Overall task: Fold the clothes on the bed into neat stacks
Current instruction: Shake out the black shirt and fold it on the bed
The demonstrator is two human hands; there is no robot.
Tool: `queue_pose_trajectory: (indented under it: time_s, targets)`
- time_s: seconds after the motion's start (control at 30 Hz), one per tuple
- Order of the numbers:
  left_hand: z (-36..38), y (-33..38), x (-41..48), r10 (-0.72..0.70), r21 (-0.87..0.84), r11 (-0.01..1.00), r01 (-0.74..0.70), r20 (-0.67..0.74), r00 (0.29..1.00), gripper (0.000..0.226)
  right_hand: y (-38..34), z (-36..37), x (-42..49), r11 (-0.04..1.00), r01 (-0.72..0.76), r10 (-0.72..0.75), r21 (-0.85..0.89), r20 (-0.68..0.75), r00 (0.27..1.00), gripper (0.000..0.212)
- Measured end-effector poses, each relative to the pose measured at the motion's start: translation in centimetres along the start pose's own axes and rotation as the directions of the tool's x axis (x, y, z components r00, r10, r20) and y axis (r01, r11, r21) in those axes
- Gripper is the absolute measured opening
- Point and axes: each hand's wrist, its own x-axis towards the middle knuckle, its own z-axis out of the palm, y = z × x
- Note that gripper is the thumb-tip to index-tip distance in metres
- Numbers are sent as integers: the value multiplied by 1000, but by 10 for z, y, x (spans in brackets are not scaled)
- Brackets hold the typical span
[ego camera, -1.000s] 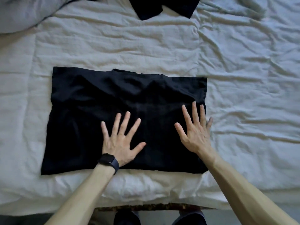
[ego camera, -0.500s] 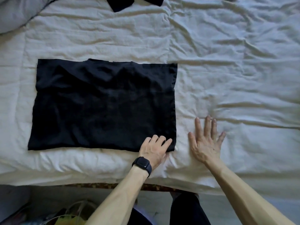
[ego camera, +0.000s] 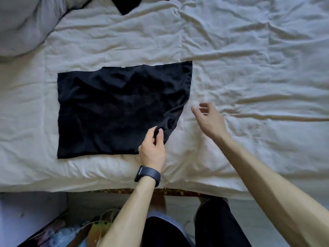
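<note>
Big wrinkly white bed [ego camera: 249, 68]. Flat on it, a bit left of the middle, a folded black cloth [ego camera: 115, 107]. Far left, a grey pillow [ego camera: 23, 24]. At the far edge, another dark cloth [ego camera: 126, 4]. Left grip [ego camera: 153, 145] pinching the near right corner of the folded black cloth, bunching it up. Right grip [ego camera: 208, 120] open with loose fingers, just right of it, not touching. Black watch [ego camera: 147, 175] on the left wrist.

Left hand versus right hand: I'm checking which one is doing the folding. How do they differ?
The left hand pinches the near right corner of the black garment; the right hand holds nothing, beside it over the pale bedcover. The left hand has a dark watch at its wrist; the right hand's wrist is bare. Both reach in from the bed's near side.
</note>
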Motion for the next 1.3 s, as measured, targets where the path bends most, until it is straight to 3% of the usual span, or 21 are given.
queue_pose_trajectory:
  time_s: [0.07, 0.17, 0.3, 0.37, 0.43, 0.57, 0.7, 0.8, 0.93, 1.2, 1.3]
  targets:
    - [-9, 4, -2, 12, -12, 1000, -12, -11, 1000, 26, -28, 4, 18, 955, -197, 153, 221, 198, 968, 67]
    - [-19, 9, -10, 200, 71, 977, -200, 15, 980, 23, -51, 10, 42, 881, -350, 201, 318, 419, 886, 51]
    - [-21, 8, -19, 620, 239, 732, -638, 155, 769, 36, -57, 26, 67, 916, -292, 205, 274, 306, 930, 46]
    - [-19, 4, -20, 697, 245, 656, -714, 166, 698, 39, -56, 30, 76, 924, -259, 179, 283, 279, 943, 23]
    - [-18, 0, -19, 691, 237, 669, -705, 152, 707, 40, -52, 31, 82, 917, -257, 179, 303, 263, 948, 9]
    - [-20, -4, -21, 594, 205, 764, -612, 147, 791, 36, -44, 35, 88, 939, -180, 132, 292, 178, 975, 14]
    - [-28, -12, -16, 288, 120, 946, -302, 115, 951, 28, -48, 40, 86, 927, -127, 83, 353, 137, 987, 29]
    - [-39, -22, -7, 132, -21, 991, -132, 16, 991, 27, -63, 44, 78, 907, -90, 41, 412, 126, 991, 38]
    - [-68, -34, 9, 60, -122, 990, -73, -101, 993, 27, -104, 70, 61, 870, -19, -32, 492, 96, 995, 43]
    - [-155, -104, 71, -233, -343, 932, 118, -318, 919, 27, -208, 204, 36, 959, 215, -231, 183, 74, 970, 56]
    - [-185, -153, 105, -349, -429, 883, 191, -327, 878, 26, -237, 280, 38, 958, 284, -285, 33, 105, 953, 62]
